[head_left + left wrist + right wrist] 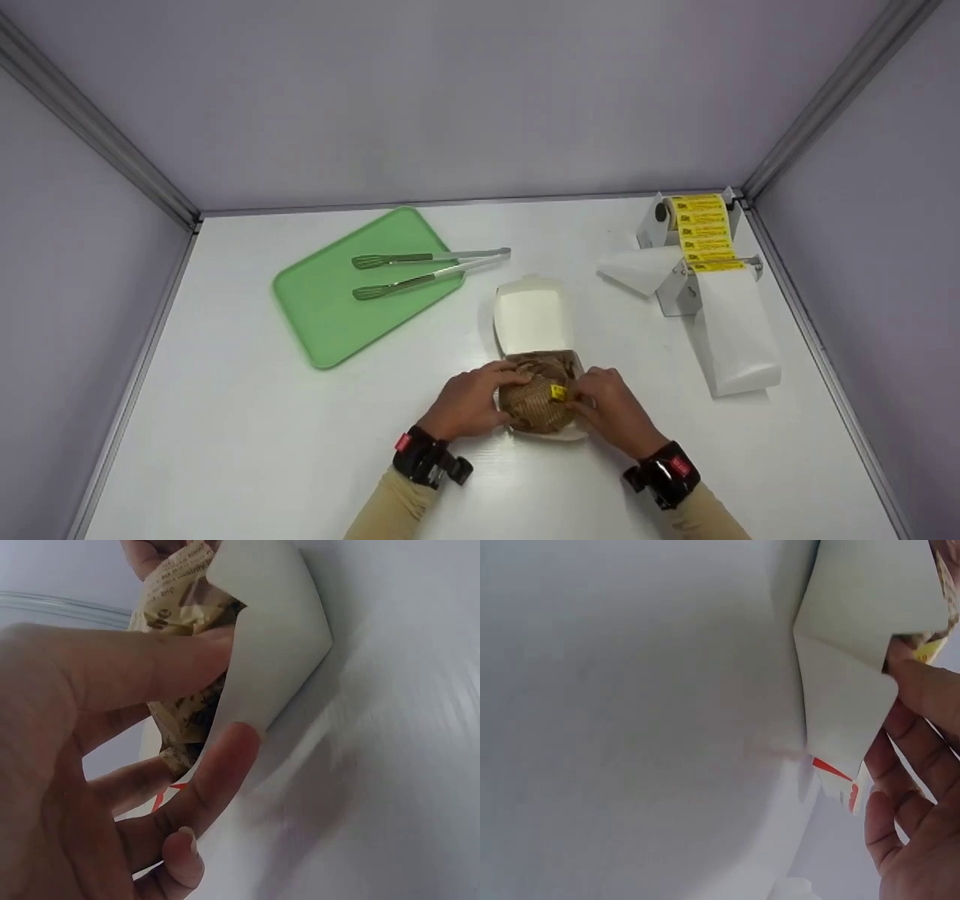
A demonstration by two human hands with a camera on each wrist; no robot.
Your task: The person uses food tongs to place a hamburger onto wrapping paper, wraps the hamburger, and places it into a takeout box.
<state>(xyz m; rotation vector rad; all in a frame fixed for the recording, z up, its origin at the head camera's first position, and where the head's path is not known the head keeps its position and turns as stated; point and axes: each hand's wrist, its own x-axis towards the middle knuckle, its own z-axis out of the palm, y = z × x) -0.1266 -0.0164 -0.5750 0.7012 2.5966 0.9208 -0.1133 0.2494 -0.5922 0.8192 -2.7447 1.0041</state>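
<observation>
A round burger wrapped in brown printed paper [536,411] sits in the lower half of a white carton [534,319], whose lid is folded back. On the burger's upper right is a small yellow label [559,392]. My left hand [466,399] grips the burger from the left; in the left wrist view its thumb lies against the paper inside the carton wall [277,622], with a fingertip on the outside. From the right, my right hand [613,409] holds the burger's edge near the label. In the right wrist view a carton flap [847,697] partly hides its thumb.
A green tray [337,330] lies at the back left with metal tongs [405,285] across it, their end past the tray's edge. A label dispenser [679,292] with a yellow label roll [701,217] and a white backing strip [739,337] stands at the back right.
</observation>
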